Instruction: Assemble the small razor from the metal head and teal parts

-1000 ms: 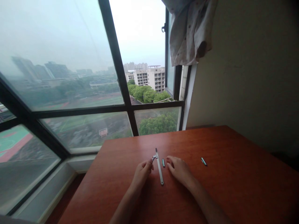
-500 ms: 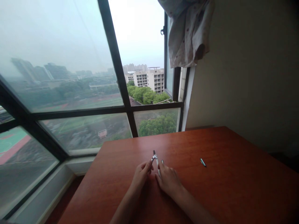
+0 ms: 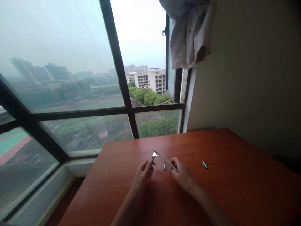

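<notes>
My left hand [image 3: 143,172] pinches the lower leg of a small metal compass [image 3: 162,158] just below its hinge. My right hand [image 3: 181,173] pinches the far end of the other silver leg. The two legs are spread into a wide V above the reddish-brown table [image 3: 235,175]. A short teal cylinder [image 3: 164,166] lies on the wood between my hands. A second teal piece [image 3: 204,164] lies to the right of my right hand.
The table stands against a large dark-framed window [image 3: 122,81] on the left and far side. A plain wall [image 3: 254,69] closes the right side. A crumpled patterned cloth [image 3: 190,34] hangs at the top by the window handle.
My right hand moved in from the right, took hold of the long leg and swung it out to the right, opening the compass. My left hand stayed put at the hinge.
</notes>
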The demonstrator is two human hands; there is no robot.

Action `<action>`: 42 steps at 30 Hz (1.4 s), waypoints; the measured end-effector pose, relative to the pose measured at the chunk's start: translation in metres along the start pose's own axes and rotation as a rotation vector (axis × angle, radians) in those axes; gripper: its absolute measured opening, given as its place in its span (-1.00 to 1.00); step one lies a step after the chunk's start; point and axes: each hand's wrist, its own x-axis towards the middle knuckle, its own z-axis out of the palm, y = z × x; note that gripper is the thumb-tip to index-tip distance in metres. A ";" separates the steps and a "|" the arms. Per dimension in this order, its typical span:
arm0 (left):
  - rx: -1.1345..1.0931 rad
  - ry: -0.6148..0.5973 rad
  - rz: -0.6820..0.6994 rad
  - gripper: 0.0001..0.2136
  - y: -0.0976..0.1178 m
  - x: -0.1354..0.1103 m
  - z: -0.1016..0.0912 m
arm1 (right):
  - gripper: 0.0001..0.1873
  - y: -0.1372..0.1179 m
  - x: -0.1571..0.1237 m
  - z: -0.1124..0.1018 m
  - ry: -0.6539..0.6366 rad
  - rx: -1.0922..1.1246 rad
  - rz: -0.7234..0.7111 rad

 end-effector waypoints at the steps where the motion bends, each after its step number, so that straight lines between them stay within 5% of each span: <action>1: 0.012 0.003 0.017 -0.61 0.001 -0.001 0.000 | -0.85 0.002 -0.001 -0.001 0.006 0.044 0.010; 4: 0.049 0.004 0.057 -0.64 0.003 -0.003 0.002 | -0.86 0.008 -0.005 -0.001 0.004 0.171 -0.013; 8: 0.088 0.015 0.074 -0.64 0.002 -0.005 0.002 | -0.64 0.009 -0.007 -0.002 -0.042 0.288 -0.048; 18: 0.281 0.090 0.127 -0.66 0.010 -0.013 0.005 | -0.67 0.003 -0.011 -0.014 0.038 0.107 -0.215; 34: 0.361 0.081 0.130 -0.64 0.010 -0.012 0.004 | -0.65 0.002 -0.010 -0.012 0.077 0.039 -0.223; 42: 0.317 0.142 0.088 -0.62 0.012 -0.010 0.002 | -0.56 0.001 -0.011 -0.012 0.026 0.119 -0.114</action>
